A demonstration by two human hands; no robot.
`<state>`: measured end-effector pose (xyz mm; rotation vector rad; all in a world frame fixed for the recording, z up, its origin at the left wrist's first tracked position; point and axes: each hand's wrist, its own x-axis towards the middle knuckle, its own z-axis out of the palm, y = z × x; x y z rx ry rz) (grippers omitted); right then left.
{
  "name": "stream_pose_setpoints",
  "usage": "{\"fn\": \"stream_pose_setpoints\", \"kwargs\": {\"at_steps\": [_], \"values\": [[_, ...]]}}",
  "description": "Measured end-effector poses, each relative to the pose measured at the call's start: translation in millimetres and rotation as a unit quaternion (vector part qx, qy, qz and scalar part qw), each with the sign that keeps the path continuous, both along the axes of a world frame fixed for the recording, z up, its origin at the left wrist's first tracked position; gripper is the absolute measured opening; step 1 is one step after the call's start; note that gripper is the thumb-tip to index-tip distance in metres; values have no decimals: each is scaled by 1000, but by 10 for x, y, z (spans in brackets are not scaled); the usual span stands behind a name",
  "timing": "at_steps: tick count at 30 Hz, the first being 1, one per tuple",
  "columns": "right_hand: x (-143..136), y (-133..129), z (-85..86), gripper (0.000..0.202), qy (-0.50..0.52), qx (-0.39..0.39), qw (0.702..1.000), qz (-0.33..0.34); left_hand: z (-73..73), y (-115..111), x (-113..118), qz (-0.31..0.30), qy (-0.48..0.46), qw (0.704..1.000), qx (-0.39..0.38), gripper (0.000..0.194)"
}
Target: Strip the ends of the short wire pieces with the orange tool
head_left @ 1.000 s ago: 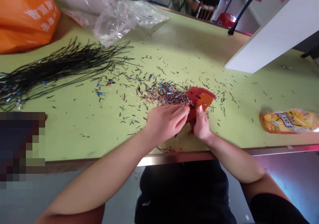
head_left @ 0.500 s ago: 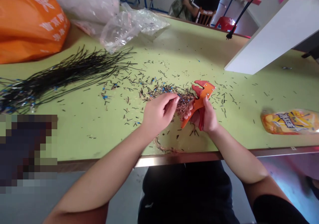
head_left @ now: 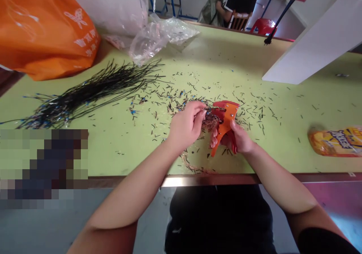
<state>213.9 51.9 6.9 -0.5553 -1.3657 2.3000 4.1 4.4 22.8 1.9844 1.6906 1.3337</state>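
My right hand (head_left: pixel 239 138) is wrapped round the handles of an orange and red wire stripper (head_left: pixel 229 112), its jaws pointing left. Beside the jaws, my left hand (head_left: pixel 186 124) is closed in a pinch on a thin black wire (head_left: pixel 210 110). The wire reaches from the fingertips to the stripper's mouth; whether the jaws grip it I cannot tell. Under both hands lies a heap of copper strands and black offcuts (head_left: pixel 208 123). A long bundle of black wires (head_left: pixel 98 86) with blue and silvery ends rests to the left.
An orange bag (head_left: pixel 56 35) and clear plastic bags (head_left: pixel 152 39) stand at the back left. A white panel (head_left: pixel 305 50) rises at the right, near a hanging black plug (head_left: pixel 268 40). A yellow snack packet (head_left: pixel 339 141) lies far right. Offcuts litter the green table (head_left: pixel 113 156).
The wire stripper has tilted and its jaws now meet the wire from my left hand. The whole view has shifted a little, so things appear further right.
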Motion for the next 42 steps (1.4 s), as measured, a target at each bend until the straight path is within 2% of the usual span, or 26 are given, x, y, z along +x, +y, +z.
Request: {"fn": "stream_pose_setpoints", "kwargs": {"at_steps": [8,13,21,28,34,37,39,40,42], "values": [[-14,-47,19,63,-12,-14,1000,17,-9,15,20,21,49,997,53,15],[-50,-68,-9,60,-4,1,1000,-12,-28,19,20,24,58,996,61,14],[-113,-130,-5,63,-21,15,999,-46,-34,18,0,31,79,996,26,15],[-167,-230,-35,65,-49,27,992,-112,-28,-11,38,26,112,993,-21,23],[-262,-322,-75,65,-37,12,986,-162,-34,-33,85,20,106,994,-3,22],[-256,-270,-72,63,-17,29,986,-164,-30,-16,39,22,85,996,13,22],[-187,-158,-17,59,22,33,978,-203,-16,4,-35,48,54,997,26,23],[-136,-85,23,56,46,27,965,-255,-8,16,-75,72,34,996,37,23],[-28,61,101,46,90,28,921,-378,2,35,-139,124,2,990,61,24]]}}
